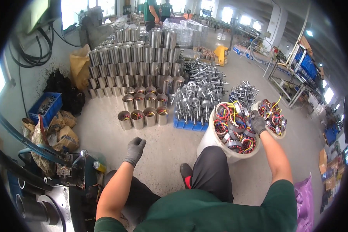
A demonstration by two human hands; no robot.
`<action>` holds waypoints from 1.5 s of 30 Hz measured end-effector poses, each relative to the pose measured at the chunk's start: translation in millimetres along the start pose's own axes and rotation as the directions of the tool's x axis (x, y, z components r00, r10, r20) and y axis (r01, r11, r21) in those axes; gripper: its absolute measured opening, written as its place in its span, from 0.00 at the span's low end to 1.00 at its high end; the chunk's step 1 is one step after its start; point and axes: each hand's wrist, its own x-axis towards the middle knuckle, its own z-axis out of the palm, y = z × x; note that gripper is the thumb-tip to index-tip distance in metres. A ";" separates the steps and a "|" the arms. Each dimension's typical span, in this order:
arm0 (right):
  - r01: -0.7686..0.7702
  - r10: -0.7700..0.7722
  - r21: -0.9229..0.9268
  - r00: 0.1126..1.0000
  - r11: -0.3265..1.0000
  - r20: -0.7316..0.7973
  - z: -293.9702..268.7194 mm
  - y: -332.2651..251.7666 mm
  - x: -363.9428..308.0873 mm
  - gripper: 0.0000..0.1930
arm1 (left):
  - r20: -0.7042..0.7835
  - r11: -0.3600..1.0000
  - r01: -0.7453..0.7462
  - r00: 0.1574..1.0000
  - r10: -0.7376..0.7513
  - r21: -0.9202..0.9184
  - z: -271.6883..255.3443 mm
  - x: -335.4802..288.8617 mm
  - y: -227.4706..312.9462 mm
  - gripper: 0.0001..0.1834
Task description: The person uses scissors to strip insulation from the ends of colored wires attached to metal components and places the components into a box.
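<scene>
Both my hands wear grey gloves. My left hand (135, 150) hangs over the floor with its fingers curled together, and nothing shows in it. On the right, my right hand (258, 123) reaches to the inner right rim of a white bucket (208, 144). Its fingers are bent in among wound motor stators (236, 127) with red coils and yellow, red and blue leads; what they close on is hidden. A second white tub (279, 136) of similar stators stands just beyond that hand. Ahead, several metal cylinder housings (138, 119) stand upright on the floor, coloured wires showing inside them.
Behind them rises a stack of bare steel cylinders (121, 54). Rotors with shafts (199, 94) are heaped on a blue crate (189, 124). A machine (62, 201) with a lever stands close at left, near sacks (67, 137) and a blue bin (46, 110). A person (150, 13) stands far back.
</scene>
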 end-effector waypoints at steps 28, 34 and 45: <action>0.539 -0.507 0.527 -0.201 0.658 0.838 263.0 -421.5 -87.0 0.17 | -0.839 0.095 0.944 -0.325 0.436 -0.317 -340.2 -791.4 89.1 0.32; 0.440 -0.444 0.449 -0.121 0.778 0.888 253.7 -399.3 -72.1 0.22 | -0.861 -0.262 0.822 -0.497 0.102 -0.506 -379.4 -860.2 90.6 0.30; 0.540 -0.724 0.591 0.053 0.600 0.687 161.2 -398.9 -105.1 0.17 | -0.929 -0.187 0.926 -0.281 0.241 -0.328 -386.5 -920.2 36.7 0.10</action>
